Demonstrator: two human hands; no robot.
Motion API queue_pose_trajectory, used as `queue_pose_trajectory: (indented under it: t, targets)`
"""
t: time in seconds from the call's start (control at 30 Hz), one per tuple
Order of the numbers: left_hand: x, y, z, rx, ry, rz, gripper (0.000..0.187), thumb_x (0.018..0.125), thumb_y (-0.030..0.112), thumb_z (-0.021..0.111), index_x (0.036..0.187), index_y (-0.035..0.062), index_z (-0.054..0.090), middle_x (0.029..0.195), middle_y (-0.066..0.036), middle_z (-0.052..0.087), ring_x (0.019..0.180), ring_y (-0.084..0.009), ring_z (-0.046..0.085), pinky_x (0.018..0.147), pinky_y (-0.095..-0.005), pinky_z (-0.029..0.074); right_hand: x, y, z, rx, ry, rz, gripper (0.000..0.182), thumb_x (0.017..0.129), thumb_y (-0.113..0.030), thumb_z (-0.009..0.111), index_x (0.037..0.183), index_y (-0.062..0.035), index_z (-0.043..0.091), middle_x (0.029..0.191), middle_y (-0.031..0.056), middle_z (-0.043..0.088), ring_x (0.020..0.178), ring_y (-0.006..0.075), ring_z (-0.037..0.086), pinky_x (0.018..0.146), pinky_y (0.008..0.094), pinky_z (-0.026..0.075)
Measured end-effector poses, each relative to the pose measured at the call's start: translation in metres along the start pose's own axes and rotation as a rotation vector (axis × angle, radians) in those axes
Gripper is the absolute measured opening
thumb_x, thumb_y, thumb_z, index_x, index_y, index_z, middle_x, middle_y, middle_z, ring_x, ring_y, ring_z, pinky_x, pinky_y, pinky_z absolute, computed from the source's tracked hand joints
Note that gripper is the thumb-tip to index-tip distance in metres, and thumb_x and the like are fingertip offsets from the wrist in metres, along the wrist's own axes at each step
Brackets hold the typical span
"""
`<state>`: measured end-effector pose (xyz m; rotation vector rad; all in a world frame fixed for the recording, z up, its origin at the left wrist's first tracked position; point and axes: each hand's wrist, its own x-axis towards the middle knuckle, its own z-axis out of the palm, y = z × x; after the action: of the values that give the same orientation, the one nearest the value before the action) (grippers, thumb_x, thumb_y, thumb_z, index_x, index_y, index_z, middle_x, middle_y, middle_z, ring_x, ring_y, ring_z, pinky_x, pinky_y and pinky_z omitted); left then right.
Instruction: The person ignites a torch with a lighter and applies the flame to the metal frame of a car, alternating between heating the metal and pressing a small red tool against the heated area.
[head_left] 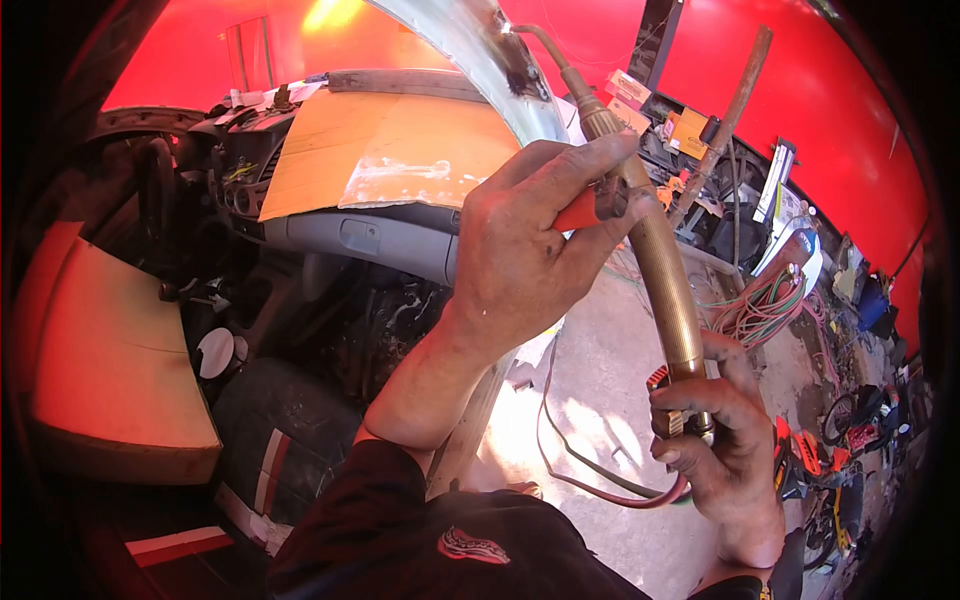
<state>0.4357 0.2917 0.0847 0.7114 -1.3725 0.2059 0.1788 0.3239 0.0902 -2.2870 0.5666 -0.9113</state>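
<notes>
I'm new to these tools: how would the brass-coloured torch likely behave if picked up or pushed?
The torch is probably stiff and rather heavy for its size, since it looks metallic. Its rounded barrel may roll if pushed, though its finely ridged surface should resist slipping.

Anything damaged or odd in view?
Yes: the pale metal frame beside the torch tip has a dark, scorched-looking patch, unlike its lighter surface. Whitish smears also mark the tan sheet on the dashboard.
</notes>
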Motion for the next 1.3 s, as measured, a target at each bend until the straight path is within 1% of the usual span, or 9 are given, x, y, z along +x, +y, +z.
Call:
queue_pose_trajectory:
  t: [0.07, 0.17, 0.57, 0.87, 1.07, 1.17, 1.3]
  targets:
    - [-0.0005, -0.0023, 0.0014, -0.004, 0.005, 0.005, 0.041, 0.089, 0.007, 0.083, 0.128, 0.0016, 0.073, 0.099, -0.008, 0.073, 0.086, -0.0119, 0.064, 0.079, -0.0263, 0.053, -0.0001, -0.0023, -0.0027, 0.006, -0.022, 0.022, 0.040, 0.081, -0.015, 0.090, 0.116, -0.0048, 0.074, 0.134, 0.0209, 0.055, 0.103, 0.0236, 0.067, 0.086, 0.0337, 0.056]
    - [-0.0006, -0.0025, 0.0017, 0.010, 0.000, -0.003, 0.041, 0.089, 0.008, 0.083, 0.128, 0.0021, 0.073, 0.099, -0.008, 0.073, 0.085, -0.0117, 0.064, 0.079, -0.0264, 0.053, 0.0004, -0.0019, -0.0028, 0.001, -0.022, 0.022, 0.040, 0.080, -0.014, 0.090, 0.116, -0.0053, 0.074, 0.134, 0.0207, 0.055, 0.104, 0.0242, 0.067, 0.087, 0.0340, 0.056]
    - [0.0011, -0.0018, -0.0001, -0.009, 0.012, 0.029, 0.041, 0.088, 0.005, 0.082, 0.128, 0.0025, 0.073, 0.101, -0.009, 0.073, 0.089, -0.0121, 0.066, 0.081, -0.0262, 0.053, -0.0002, -0.0027, -0.0033, 0.026, -0.026, -0.008, 0.041, 0.080, -0.016, 0.090, 0.116, -0.0040, 0.074, 0.133, 0.0216, 0.056, 0.103, 0.0241, 0.067, 0.086, 0.0340, 0.056]
    - [-0.0018, -0.0053, 0.0024, 0.001, -0.002, -0.009, 0.041, 0.089, 0.006, 0.082, 0.129, 0.0028, 0.073, 0.098, -0.007, 0.072, 0.086, -0.0103, 0.064, 0.079, -0.0252, 0.052, 0.0008, 0.0008, -0.0036, -0.010, -0.026, 0.026, 0.040, 0.081, -0.018, 0.089, 0.117, -0.0056, 0.074, 0.133, 0.0214, 0.056, 0.110, 0.0259, 0.065, 0.090, 0.0361, 0.055]
    - [-0.0026, -0.0069, 0.0027, 0.010, -0.013, -0.027, 0.041, 0.089, 0.007, 0.082, 0.129, 0.0028, 0.073, 0.098, -0.007, 0.072, 0.086, -0.0106, 0.064, 0.079, -0.0253, 0.052, 0.0026, 0.0033, -0.0039, -0.003, -0.034, 0.022, 0.041, 0.081, -0.017, 0.089, 0.117, -0.0060, 0.074, 0.133, 0.0210, 0.056, 0.111, 0.0256, 0.065, 0.090, 0.0357, 0.055]
    - [-0.0021, -0.0065, 0.0029, 0.011, -0.005, -0.019, 0.041, 0.089, 0.006, 0.082, 0.129, 0.0023, 0.073, 0.098, -0.007, 0.072, 0.086, -0.0109, 0.064, 0.079, -0.0253, 0.053, 0.0015, 0.0041, -0.0039, 0.015, -0.031, 0.029, 0.041, 0.081, -0.019, 0.090, 0.117, -0.0057, 0.074, 0.133, 0.0210, 0.056, 0.108, 0.0251, 0.066, 0.088, 0.0353, 0.056]
    - [-0.0005, -0.0058, 0.0026, 0.000, 0.011, 0.021, 0.042, 0.088, 0.004, 0.082, 0.129, 0.0017, 0.073, 0.100, -0.008, 0.073, 0.086, -0.0111, 0.064, 0.079, -0.0253, 0.053, 0.0032, 0.0036, -0.0044, 0.008, -0.038, -0.024, 0.042, 0.081, -0.018, 0.090, 0.117, -0.0043, 0.074, 0.133, 0.0211, 0.056, 0.104, 0.0241, 0.067, 0.085, 0.0339, 0.057]
